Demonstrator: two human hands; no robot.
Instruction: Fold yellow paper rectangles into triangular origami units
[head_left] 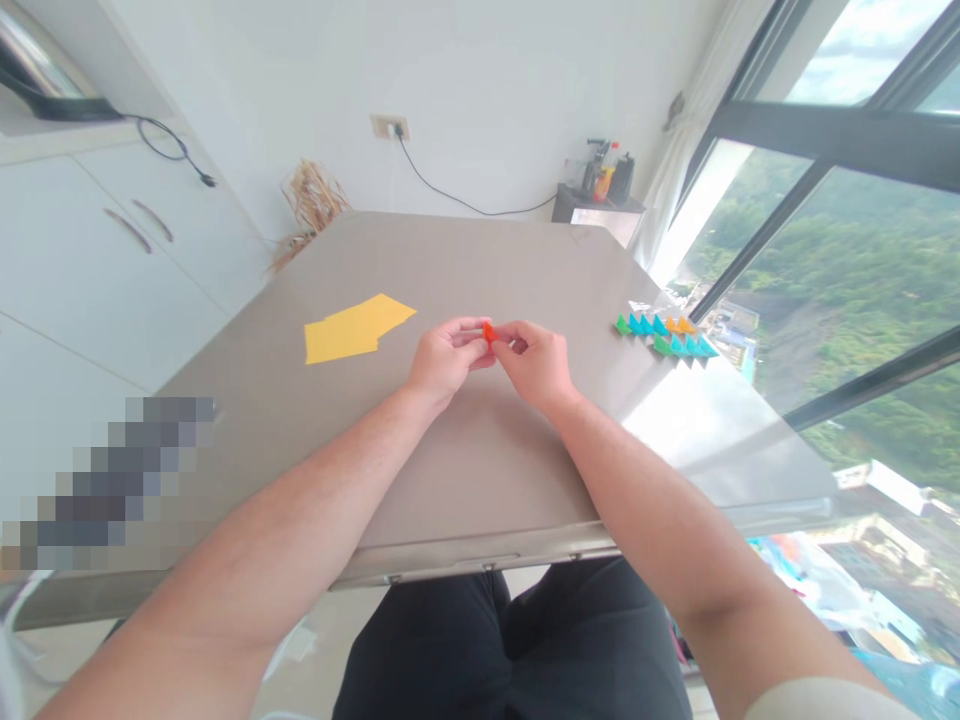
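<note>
Between my two hands, above the middle of the table, is a small folded piece of orange-red paper (489,333). My left hand (448,355) pinches it from the left, fingers and thumb closed on its edge. From the other side my right hand (534,362) grips it with thumb and fingertips. Parts of the paper are hidden behind the fingers. Left of my hands lie flat sheets of yellow paper (349,332), overlapping. Over on the right stand two rows of little folded paper boats, with blue boats (646,325), green boats (622,325) and orange boats (681,326).
The grey-brown table (480,460) has its front edge close to my lap. A large window (847,240) runs along the right. Bottles (604,175) stand on a small cabinet at the back right. A blurred dark object (127,470) lies at the left edge.
</note>
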